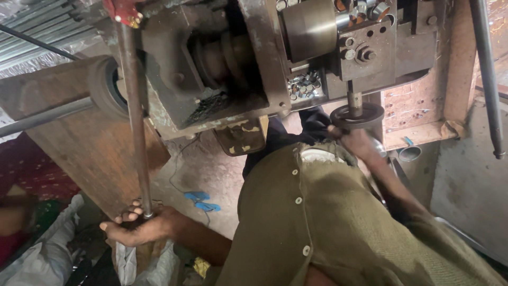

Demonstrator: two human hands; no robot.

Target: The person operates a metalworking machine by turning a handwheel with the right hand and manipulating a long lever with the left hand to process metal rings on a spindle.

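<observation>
lever rod: long dull steel rod (135,106) ran from the red fitting (123,11) at the top of the machine down to the left hand, pretty much upright with a slight lean.
left hand: left hand (138,225) sat at the rod's bottom end, fingers curled round it, so that grip was wrapped tight on the rod.
handwheel: small dark handwheel (355,114) hung on a short shaft under the machine's right side, lying flat.
right hand: right hand (355,142) was up against the wheel's rim from below. blurry there, looked closed on the rim but i couldn't tell for sure.
how it'd handle: my guess, the rod was stiff and heavy-ish, bare metal, maybe greasy and slick. the low end looked like the sensible place to hold, most leverage. the wheel looked solid, best taken at the rim.
machine: big worn metal machine body (254,63) with a brass-coloured drum (309,26) and a little pile of small metal pieces (304,86) on a ledge.
around: wooden board (90,143) on the left, white sacks (47,254) low left, something blue (201,200) on the floor.
</observation>
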